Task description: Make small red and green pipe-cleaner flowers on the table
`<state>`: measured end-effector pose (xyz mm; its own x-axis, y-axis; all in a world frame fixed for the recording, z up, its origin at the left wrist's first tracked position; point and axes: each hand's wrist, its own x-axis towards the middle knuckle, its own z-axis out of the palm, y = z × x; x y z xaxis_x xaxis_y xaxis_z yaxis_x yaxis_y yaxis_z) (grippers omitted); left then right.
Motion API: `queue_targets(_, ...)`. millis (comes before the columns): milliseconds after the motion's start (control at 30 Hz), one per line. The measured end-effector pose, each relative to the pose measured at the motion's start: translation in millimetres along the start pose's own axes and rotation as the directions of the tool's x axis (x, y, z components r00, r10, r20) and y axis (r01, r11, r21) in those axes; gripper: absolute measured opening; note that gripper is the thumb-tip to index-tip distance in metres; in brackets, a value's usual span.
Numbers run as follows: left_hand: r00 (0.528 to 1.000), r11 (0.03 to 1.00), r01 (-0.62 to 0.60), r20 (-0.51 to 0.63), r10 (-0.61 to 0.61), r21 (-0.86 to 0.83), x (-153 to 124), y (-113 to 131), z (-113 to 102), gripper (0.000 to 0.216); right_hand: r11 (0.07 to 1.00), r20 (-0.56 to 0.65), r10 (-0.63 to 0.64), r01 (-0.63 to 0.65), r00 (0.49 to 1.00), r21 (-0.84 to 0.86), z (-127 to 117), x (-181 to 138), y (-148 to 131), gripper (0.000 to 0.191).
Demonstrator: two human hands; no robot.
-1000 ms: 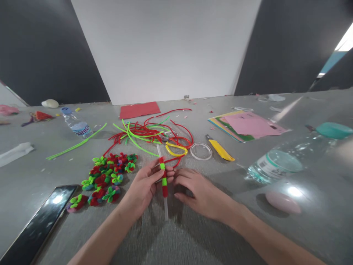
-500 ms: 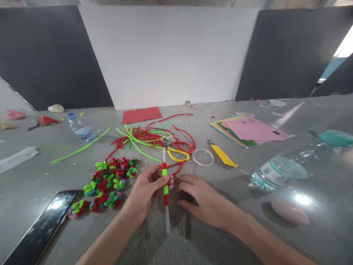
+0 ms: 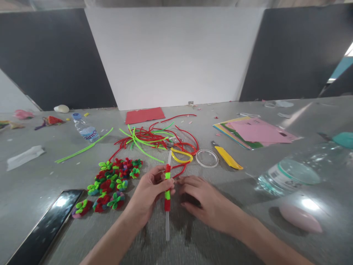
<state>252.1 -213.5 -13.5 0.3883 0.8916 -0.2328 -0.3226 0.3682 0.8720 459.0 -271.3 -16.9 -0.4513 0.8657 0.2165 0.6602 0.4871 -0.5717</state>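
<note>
My left hand (image 3: 149, 195) pinches a clear straw (image 3: 167, 221) wrapped in red and green pipe cleaner, holding it upright over the grey table (image 3: 41, 176). A loose red pipe cleaner end (image 3: 180, 171) trails from the straw toward the pile behind. My right hand (image 3: 205, 200) rests beside the straw with curled fingers, its fingertips touching the wrapped part. A cluster of small red, green and blue pipe-cleaner flowers (image 3: 111, 180) lies just left of my left hand.
A tangle of red and green pipe cleaners (image 3: 154, 138), a tape ring (image 3: 206, 158), a yellow cutter (image 3: 228, 157) and coloured paper sheets (image 3: 253, 132) lie behind. A phone (image 3: 46, 224) sits front left; water bottles (image 3: 292, 171) (image 3: 85, 129) lie right and left. Pink object (image 3: 300, 217) front right.
The view has tilted up and shifted slightly. Both hands stay on the straw, with the fingers working the pipe cleaner round it; little else has moved.
</note>
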Motion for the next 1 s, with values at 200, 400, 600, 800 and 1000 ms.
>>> queue_targets(200,1.0,1.0,0.014,-0.001,-0.014,-0.023,2,-2,-1,0.057,1.0,0.006,0.008,-0.008,1.0,-0.001,0,-1,0,0.027)
queue_targets(400,0.998,0.998,-0.006,-0.063,0.002,-0.062,4,4,-4,0.053,1.0,0.013,0.014,-0.014,1.0,-0.004,-1,-1,0,0.02)
queue_targets(600,0.99,0.997,-0.004,-0.139,-0.006,-0.076,2,11,0,0.041,1.0,0.018,0.03,-0.03,0.999,0.001,-3,1,-1,0.021)
queue_targets(800,0.988,0.994,0.002,-0.152,-0.019,-0.109,2,15,3,0.043,1.0,0.025,0.02,-0.02,0.999,-0.009,-4,-1,0,0.018)
queue_targets(1000,0.969,0.992,-0.115,-0.227,0.101,-0.046,4,18,-3,0.045,1.0,0.006,0.011,-0.01,1.0,-0.018,-1,-4,4,0.018)
